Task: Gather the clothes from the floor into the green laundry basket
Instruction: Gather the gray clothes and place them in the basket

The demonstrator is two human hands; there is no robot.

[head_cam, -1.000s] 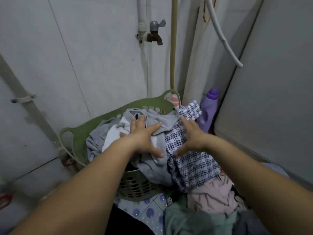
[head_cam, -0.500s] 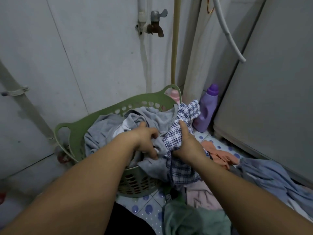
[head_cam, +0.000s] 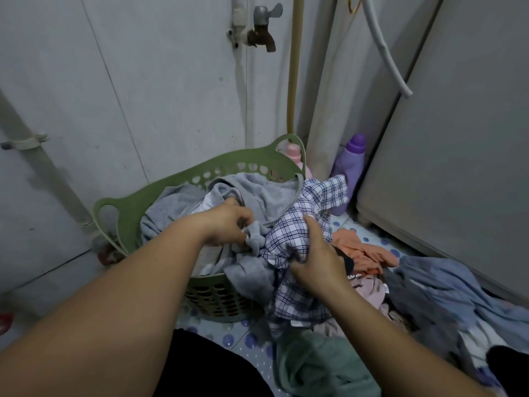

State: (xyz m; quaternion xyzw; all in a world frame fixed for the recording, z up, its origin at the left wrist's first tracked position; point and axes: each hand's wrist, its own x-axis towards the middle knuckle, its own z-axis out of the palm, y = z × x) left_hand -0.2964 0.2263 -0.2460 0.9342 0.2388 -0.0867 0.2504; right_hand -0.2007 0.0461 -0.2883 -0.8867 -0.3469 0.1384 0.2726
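The green laundry basket [head_cam: 126, 207] stands against the wall, heaped with grey and white clothes. A grey zip garment [head_cam: 269, 193] lies on top and hangs over the front rim. My left hand [head_cam: 229, 224] grips a fold of that grey garment above the basket. A blue-and-white checked shirt [head_cam: 297, 233] drapes over the basket's right rim down to the floor. My right hand [head_cam: 315, 259] grips the shirt's bunched middle. On the floor to the right lie an orange garment [head_cam: 360, 247], a blue garment [head_cam: 446, 285], a pink one [head_cam: 369, 290] and a green one [head_cam: 320, 368].
A purple bottle [head_cam: 349, 173] and a pink bottle [head_cam: 294, 154] stand in the corner behind the basket. A large grey appliance [head_cam: 458, 138] fills the right side. A tap [head_cam: 262, 30], a hose and pipes run on the wall. The floor is tiled with blue dots.
Both hands went from lying flat on the pile to gripping cloth: left on the grey garment, right on the checked shirt. The view shifted, and more floor clothes show at the right.
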